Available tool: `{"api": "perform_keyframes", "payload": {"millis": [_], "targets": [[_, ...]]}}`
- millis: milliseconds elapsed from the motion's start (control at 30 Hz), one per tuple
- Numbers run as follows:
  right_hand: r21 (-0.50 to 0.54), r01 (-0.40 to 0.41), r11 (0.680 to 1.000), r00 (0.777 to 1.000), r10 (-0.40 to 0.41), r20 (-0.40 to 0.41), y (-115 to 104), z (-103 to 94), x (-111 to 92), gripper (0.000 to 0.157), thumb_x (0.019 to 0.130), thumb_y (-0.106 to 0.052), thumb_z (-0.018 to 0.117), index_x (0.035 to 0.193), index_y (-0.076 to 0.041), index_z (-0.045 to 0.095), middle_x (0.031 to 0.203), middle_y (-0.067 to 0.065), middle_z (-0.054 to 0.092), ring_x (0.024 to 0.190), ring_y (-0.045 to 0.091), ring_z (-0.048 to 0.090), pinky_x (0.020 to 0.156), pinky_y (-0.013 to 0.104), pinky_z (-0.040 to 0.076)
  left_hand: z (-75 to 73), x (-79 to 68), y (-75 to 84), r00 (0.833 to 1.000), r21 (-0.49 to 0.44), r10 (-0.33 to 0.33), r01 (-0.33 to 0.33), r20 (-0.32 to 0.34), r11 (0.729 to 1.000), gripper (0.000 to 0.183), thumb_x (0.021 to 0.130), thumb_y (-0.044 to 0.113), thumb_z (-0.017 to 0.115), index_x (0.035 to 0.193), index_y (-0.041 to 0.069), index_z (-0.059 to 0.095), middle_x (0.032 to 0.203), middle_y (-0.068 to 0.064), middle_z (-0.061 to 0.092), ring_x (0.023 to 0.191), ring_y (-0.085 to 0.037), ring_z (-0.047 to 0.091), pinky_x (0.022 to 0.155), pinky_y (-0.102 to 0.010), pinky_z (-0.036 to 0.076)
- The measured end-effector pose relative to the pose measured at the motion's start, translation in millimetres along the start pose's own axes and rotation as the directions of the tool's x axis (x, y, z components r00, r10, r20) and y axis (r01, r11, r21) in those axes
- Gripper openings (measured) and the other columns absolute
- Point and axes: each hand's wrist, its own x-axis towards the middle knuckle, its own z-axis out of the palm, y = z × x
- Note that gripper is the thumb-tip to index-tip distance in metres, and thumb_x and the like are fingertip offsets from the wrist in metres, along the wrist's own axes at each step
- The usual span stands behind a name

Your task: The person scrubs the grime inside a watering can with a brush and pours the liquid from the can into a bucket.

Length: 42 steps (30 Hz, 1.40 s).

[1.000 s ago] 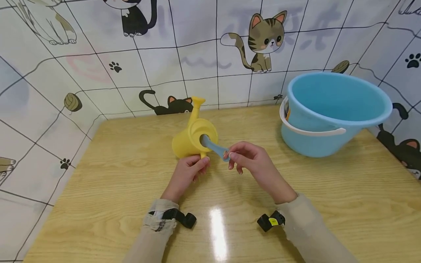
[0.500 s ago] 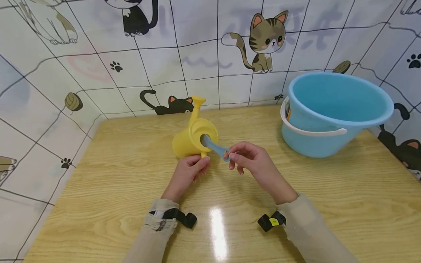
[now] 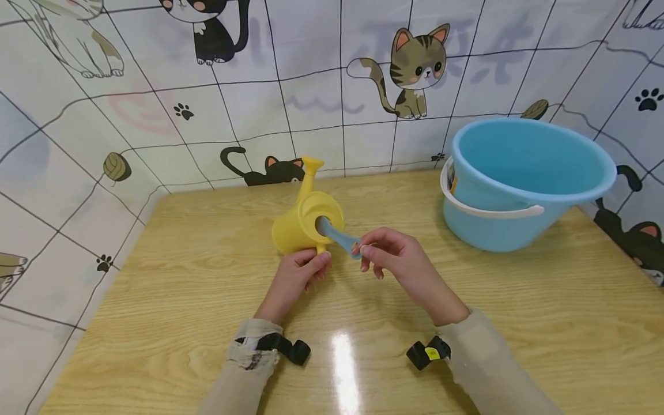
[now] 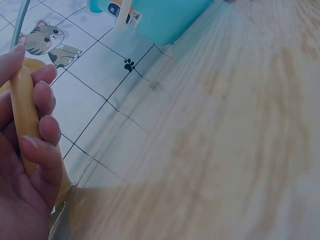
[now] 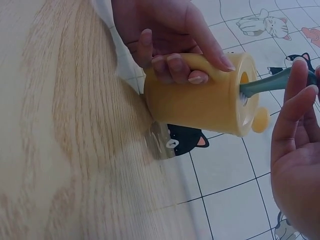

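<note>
A yellow watering can [image 3: 295, 230] stands on the table, its spout toward the wall and its round top opening facing me. My left hand [image 3: 297, 275] grips its handle [image 4: 25, 110], with the fingers curled round it in the left wrist view. My right hand [image 3: 396, 259] pinches the end of a blue-grey brush handle [image 3: 339, 236] between thumb and fingers. The brush slants into the can's opening; white bristles [image 5: 243, 98] show just at the hole in the right wrist view, and the rest of the head is hidden inside.
A light blue bucket [image 3: 498, 230] with a white handle [image 3: 493, 213] stands at the back right, with a wide blue basin rim [image 3: 524, 193] at its top. A cat-patterned sheet [image 3: 311, 92] backs the wooden table [image 3: 171, 323] and rises at both sides.
Both hands, the brush and the watering can hold nearly the same places. The whole head view has shifted slightly.
</note>
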Motion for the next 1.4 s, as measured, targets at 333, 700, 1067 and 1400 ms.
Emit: {"api": "perform_keyframes", "payload": {"millis": [333, 700, 1067, 1400], "targets": [[0.001, -0.001, 1.000, 1.000, 0.001, 0.008, -2.2, -0.4, 2.3, 0.017, 0.089, -0.020, 0.056, 0.096, -0.004, 0.056, 0.094, 0.013, 0.060, 0.074, 0.028, 0.055, 0.054, 0.029, 0.043, -1.1, 1.9, 0.9, 1.000, 0.011, 0.011, -0.011, 0.003, 1.000, 0.044, 0.086, 0.038, 0.057, 0.080, -0.005, 0.059, 0.069, -0.020, 0.049, 0.049, -0.027, 0.035, 0.040, -0.026, 0.032], [-0.008, 0.002, 1.000, 1.000, -0.002, -0.002, -2.2, -0.4, 3.5, 0.018, 0.089, -0.020, 0.056, 0.096, -0.004, 0.056, 0.094, 0.014, 0.060, 0.073, 0.029, 0.055, 0.054, 0.029, 0.043, -2.2, 2.5, 1.1, 1.000, 0.009, 0.017, -0.017, 0.001, 1.000, 0.045, 0.086, 0.039, 0.057, 0.079, -0.005, 0.058, 0.070, -0.022, 0.049, 0.048, -0.026, 0.035, 0.040, -0.026, 0.032], [0.013, 0.013, 1.000, 0.999, -0.012, -0.047, -3.6, -1.6, 4.0, 0.029, 0.089, -0.017, 0.056, 0.116, -0.010, 0.048, 0.099, 0.013, 0.059, 0.070, 0.025, 0.056, 0.053, 0.028, 0.044, -1.9, 1.4, 1.0, 1.000, -0.006, 0.018, -0.018, -0.003, 1.000, 0.044, 0.087, 0.037, 0.056, 0.079, -0.006, 0.058, 0.069, -0.023, 0.048, 0.050, -0.032, 0.035, 0.040, -0.030, 0.033], [0.079, 0.026, 0.996, 0.997, -0.021, -0.073, -1.1, -3.5, 3.8, 0.043, 0.088, -0.016, 0.057, 0.127, -0.013, 0.040, 0.100, 0.013, 0.060, 0.066, 0.021, 0.057, 0.051, 0.025, 0.043, -0.7, 0.1, -0.8, 1.000, -0.013, 0.023, -0.022, 0.011, 1.000, 0.046, 0.087, 0.038, 0.056, 0.079, -0.007, 0.057, 0.070, -0.023, 0.048, 0.049, -0.027, 0.035, 0.041, -0.031, 0.032]]}}
